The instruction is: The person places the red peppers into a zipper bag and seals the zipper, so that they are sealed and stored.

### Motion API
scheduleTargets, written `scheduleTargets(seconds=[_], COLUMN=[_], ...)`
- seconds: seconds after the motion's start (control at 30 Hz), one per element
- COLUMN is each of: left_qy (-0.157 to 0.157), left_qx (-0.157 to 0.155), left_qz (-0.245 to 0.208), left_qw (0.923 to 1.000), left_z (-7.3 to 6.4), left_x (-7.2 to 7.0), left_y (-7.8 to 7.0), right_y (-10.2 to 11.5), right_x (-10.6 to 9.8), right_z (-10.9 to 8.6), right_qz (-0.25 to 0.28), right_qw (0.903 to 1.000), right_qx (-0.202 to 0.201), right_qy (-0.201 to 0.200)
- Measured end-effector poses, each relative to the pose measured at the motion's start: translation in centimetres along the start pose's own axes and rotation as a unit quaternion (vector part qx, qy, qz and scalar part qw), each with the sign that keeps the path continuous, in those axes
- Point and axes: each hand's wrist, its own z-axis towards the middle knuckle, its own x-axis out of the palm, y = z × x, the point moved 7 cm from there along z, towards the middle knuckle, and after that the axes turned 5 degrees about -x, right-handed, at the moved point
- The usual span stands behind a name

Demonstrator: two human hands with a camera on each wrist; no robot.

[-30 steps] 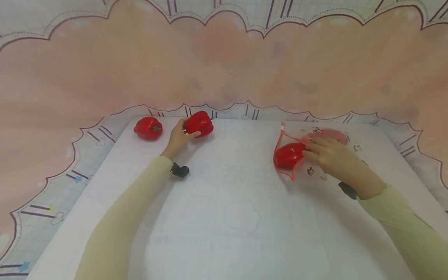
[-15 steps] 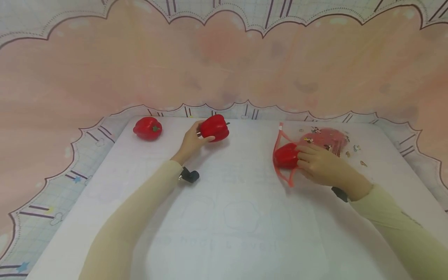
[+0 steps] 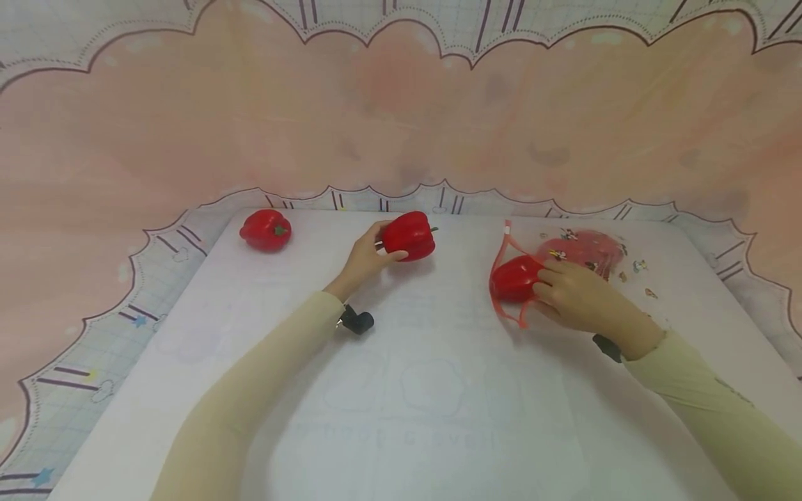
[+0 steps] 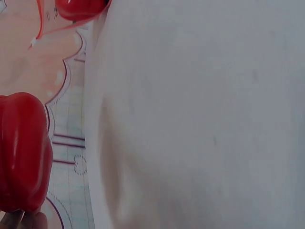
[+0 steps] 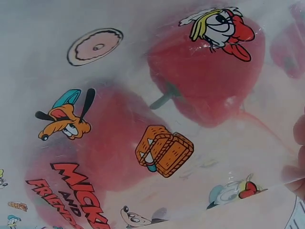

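My left hand (image 3: 362, 263) grips a red bell pepper (image 3: 410, 236) by its blunt end, its green stem pointing right. In the left wrist view that bell pepper (image 4: 24, 152) fills the left edge. My right hand (image 3: 576, 298) lies over a see-through printed bag (image 3: 522, 323), fingers curled at its film near the orange-edged mouth. Just inside the mouth is a second red bell pepper (image 3: 516, 280). Deeper in, more red shows through the film. Seen from the right wrist, the bag's cartoon prints (image 5: 164, 150) lie over several red bell peppers (image 5: 209, 71).
Another red bell pepper (image 3: 266, 231) rests at the table's far left corner. The table (image 3: 401, 445) has a white cover with faint drawn shapes. A peach backdrop (image 3: 401, 125) with scalloped edges rises behind it. Black wrist devices (image 3: 358, 320) sit under both wrists.
My left hand has carried its bell pepper rightward toward the bag. The right hand has shifted slightly left along the bag. The corner bell pepper stays put.
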Motion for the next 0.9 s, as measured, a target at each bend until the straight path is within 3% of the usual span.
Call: scheduleTargets(seconds=[0.23,0.5,0.9], left_qy=[0.037,0.08,0.095], left_qx=[0.014,0.039,0.07], left_qz=[-0.006,-0.007,0.0], left_qw=[0.9992,0.996,0.993], left_z=[-0.5,-0.8,-1.3], left_x=[2.5,4.4,6.2], left_y=[-1.4,-2.2,-3.3], right_y=[-0.4,-0.6,-0.5], right_x=[-0.6,-1.1,-1.0], right_z=[-0.4,-0.8,-1.0], right_qz=[0.005,0.005,0.003], right_qw=[0.9998,0.9996,0.9992], right_qx=[-0.003,-0.006,-0.015], right_qy=[-0.021,-0.028,-0.036])
